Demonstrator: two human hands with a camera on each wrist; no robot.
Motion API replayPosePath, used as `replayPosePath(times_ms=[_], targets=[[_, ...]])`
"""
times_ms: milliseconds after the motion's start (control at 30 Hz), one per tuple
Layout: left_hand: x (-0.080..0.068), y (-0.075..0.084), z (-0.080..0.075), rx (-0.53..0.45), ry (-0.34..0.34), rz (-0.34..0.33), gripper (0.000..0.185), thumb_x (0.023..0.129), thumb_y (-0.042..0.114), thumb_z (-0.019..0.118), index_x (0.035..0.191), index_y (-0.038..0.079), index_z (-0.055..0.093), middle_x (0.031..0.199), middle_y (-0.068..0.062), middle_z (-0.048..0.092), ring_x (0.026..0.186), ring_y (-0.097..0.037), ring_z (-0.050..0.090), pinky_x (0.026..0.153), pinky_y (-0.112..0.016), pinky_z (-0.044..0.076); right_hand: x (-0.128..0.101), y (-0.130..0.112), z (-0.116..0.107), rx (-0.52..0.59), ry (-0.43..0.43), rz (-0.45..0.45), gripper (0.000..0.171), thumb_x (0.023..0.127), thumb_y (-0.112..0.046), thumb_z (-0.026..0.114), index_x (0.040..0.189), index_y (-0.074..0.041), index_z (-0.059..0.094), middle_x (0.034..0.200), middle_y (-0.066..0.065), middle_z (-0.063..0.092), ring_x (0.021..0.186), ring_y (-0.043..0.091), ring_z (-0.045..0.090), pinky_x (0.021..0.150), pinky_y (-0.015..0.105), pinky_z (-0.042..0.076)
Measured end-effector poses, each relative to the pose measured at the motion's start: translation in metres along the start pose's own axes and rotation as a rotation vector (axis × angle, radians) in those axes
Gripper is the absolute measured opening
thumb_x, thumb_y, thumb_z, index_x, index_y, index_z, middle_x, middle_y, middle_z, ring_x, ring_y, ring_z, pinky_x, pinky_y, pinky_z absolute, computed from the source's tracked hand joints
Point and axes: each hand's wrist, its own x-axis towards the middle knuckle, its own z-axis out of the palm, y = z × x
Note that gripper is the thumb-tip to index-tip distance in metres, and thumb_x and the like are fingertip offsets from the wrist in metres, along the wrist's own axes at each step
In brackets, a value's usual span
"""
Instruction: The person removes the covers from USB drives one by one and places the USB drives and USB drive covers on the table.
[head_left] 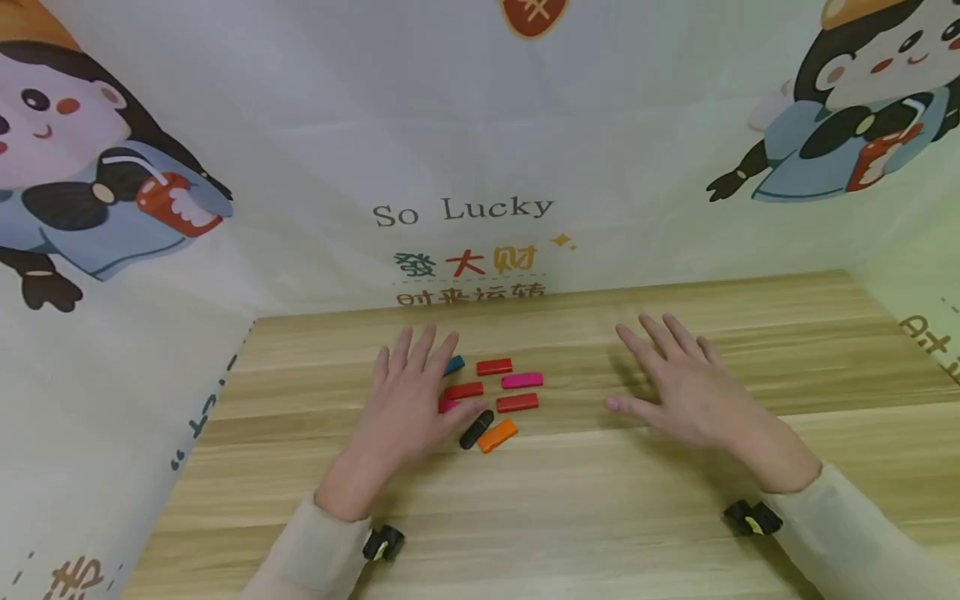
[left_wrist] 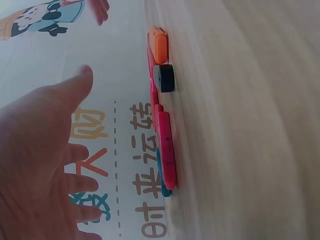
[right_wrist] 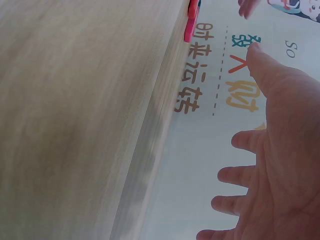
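Note:
Several small flat blocks lie in a loose cluster mid-table: a blue one (head_left: 453, 364), red ones (head_left: 494, 366), a pink one (head_left: 522, 380), a black one (head_left: 476, 428) and an orange one (head_left: 498, 435). My left hand (head_left: 412, 392) is open with fingers spread, over the cluster's left edge, partly hiding a second pink block (head_left: 447, 406). The left wrist view shows that hand (left_wrist: 45, 150) held off the wood, with the orange (left_wrist: 160, 45), black (left_wrist: 164, 77) and pink (left_wrist: 166, 150) blocks edge-on. My right hand (head_left: 671, 379) is open and spread, right of the cluster, holding nothing.
The wooden table (head_left: 570, 517) is walled at the back and sides by a printed cloth backdrop (head_left: 465, 208) with cartoon figures and lettering. Black wrist cameras (head_left: 752, 517) sit on both sleeves. The right wrist view shows the right hand (right_wrist: 285, 150) and one pink block (right_wrist: 191, 20).

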Motion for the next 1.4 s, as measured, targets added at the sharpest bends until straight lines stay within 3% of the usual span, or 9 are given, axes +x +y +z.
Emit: replayPosePath(times_ms=[233, 467, 700, 867, 1133, 1400], targets=[[0.014, 0.004, -0.002, 0.051, 0.042, 0.084, 0.071, 0.104, 0.045, 0.069, 0.16, 0.008, 0.046, 0.163, -0.022, 0.041, 0.153, -0.049, 0.031, 0.122, -0.066, 0.027, 0.003, -0.001, -0.003, -0.007, 0.005, -0.005, 0.099, 0.099, -0.076, 0.051, 0.171, -0.016, 0.019, 0.173, 0.025, 0.017, 0.157, 0.052, 0.013, 0.115, 0.081, 0.019], [0.027, 0.007, 0.0, 0.042, 0.004, 0.115, 0.059, 0.106, 0.03, 0.069, 0.155, 0.002, 0.051, 0.159, -0.023, 0.047, 0.149, -0.048, 0.038, 0.124, -0.059, 0.029, 0.006, -0.006, -0.001, -0.015, -0.002, -0.025, 0.097, 0.1, -0.075, 0.049, 0.171, -0.015, 0.02, 0.172, 0.025, 0.019, 0.156, 0.052, 0.016, 0.116, 0.079, 0.021], [0.038, 0.01, 0.006, 0.05, -0.061, 0.119, 0.053, 0.108, 0.027, 0.065, 0.153, 0.001, 0.053, 0.155, -0.02, 0.051, 0.146, -0.04, 0.044, 0.124, -0.051, 0.031, 0.007, -0.007, 0.001, -0.024, 0.015, -0.036, 0.097, 0.1, -0.076, 0.048, 0.17, -0.014, 0.024, 0.171, 0.025, 0.023, 0.155, 0.053, 0.021, 0.115, 0.078, 0.025], [0.046, 0.012, 0.011, 0.069, -0.065, 0.147, 0.044, 0.108, 0.022, 0.066, 0.145, 0.0, 0.06, 0.144, -0.017, 0.06, 0.136, -0.036, 0.052, 0.121, -0.047, 0.037, 0.008, -0.006, 0.002, -0.013, 0.018, -0.028, 0.096, 0.1, -0.075, 0.052, 0.169, -0.014, 0.026, 0.171, 0.025, 0.025, 0.155, 0.051, 0.022, 0.115, 0.078, 0.026], [0.058, 0.018, 0.016, 0.11, -0.066, 0.176, 0.03, 0.106, 0.018, 0.068, 0.131, 0.001, 0.071, 0.121, -0.012, 0.066, 0.115, -0.031, 0.059, 0.108, -0.042, 0.049, 0.011, -0.007, 0.005, -0.01, 0.033, -0.042, 0.098, 0.098, -0.079, 0.049, 0.169, -0.014, 0.027, 0.171, 0.024, 0.025, 0.156, 0.051, 0.022, 0.116, 0.076, 0.026], [0.066, 0.023, 0.02, 0.142, -0.108, 0.171, 0.014, 0.104, 0.019, 0.072, 0.105, 0.005, 0.075, 0.1, -0.006, 0.061, 0.096, -0.026, 0.055, 0.092, -0.04, 0.052, 0.013, -0.009, 0.005, -0.008, 0.029, -0.038, 0.098, 0.099, -0.078, 0.05, 0.169, -0.014, 0.026, 0.171, 0.024, 0.024, 0.156, 0.05, 0.022, 0.117, 0.075, 0.026]])
